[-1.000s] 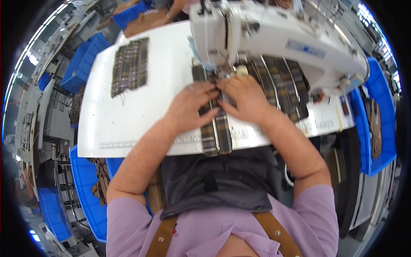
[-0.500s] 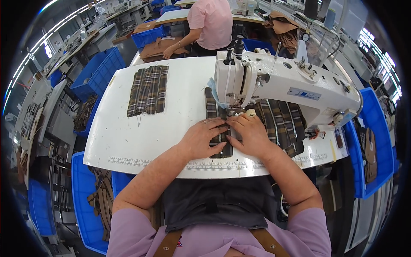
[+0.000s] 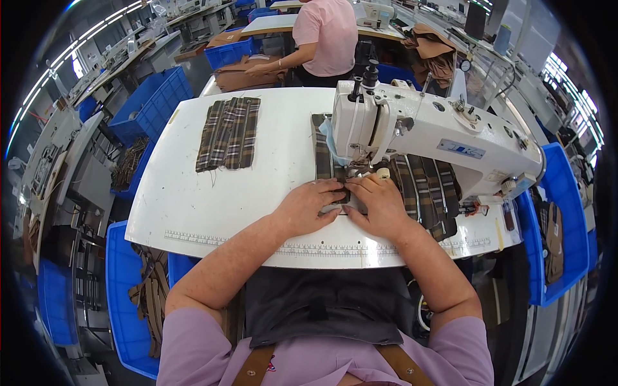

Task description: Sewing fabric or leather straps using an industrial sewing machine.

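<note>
A white sewing machine (image 3: pixel 438 128) stands on the worktable, with a dark plaid strip with a pale line (image 3: pixel 325 151) lying under its foot. My left hand (image 3: pixel 308 207) rests with fingers spread on the near part of the strip, just before the needle area. My right hand (image 3: pixel 374 209) lies beside it, fingers spread and fingertips at the strip by the presser foot. More plaid pieces (image 3: pixel 431 186) lie right of the needle, under the machine's arm. A separate plaid piece (image 3: pixel 227 134) lies at the upper left of the table.
A white tabletop (image 3: pixel 167 193) has a printed ruler along the near edge. Blue bins with fabric stand at the lower left (image 3: pixel 122 321) and right (image 3: pixel 573 257). A co-worker in pink (image 3: pixel 325 42) is at a brown fabric pile (image 3: pixel 241 77) beyond the table.
The strip has slid away from me, so its near end now sits at my hands instead of the table's front. The view has tilted up, bringing the co-worker into sight.
</note>
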Available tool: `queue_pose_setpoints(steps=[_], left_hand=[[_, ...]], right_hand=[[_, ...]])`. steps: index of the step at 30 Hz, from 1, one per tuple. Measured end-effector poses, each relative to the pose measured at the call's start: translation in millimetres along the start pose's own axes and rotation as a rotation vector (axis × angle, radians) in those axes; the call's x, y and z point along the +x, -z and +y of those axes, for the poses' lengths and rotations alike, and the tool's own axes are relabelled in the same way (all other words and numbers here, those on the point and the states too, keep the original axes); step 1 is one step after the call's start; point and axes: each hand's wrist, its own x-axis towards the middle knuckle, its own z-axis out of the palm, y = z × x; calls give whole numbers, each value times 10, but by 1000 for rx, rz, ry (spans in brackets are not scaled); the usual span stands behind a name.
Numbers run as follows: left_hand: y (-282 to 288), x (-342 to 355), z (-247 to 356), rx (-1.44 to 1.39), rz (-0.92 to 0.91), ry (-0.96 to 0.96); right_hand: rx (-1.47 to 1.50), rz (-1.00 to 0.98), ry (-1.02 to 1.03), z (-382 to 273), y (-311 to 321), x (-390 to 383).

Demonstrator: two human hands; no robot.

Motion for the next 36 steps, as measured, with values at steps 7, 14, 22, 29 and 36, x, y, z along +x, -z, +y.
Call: queue_pose_setpoints(steps=[7,14,22,29,36], left_hand=[[0,107,-178,7,18,48],[88,366,-415,14,35,22],[352,671,-391,213,-219,13],[193,694,-599,467,-240,-79],[695,273,-949,1074,-93,-237]], right_hand=[[-20,-12,2,-41,5,39],[-27,1,35,-41,-7,50],[-7,-1,9,-21,0,52],[0,12,23,-30,6,66],[29,-20,11,-70,15,18]])
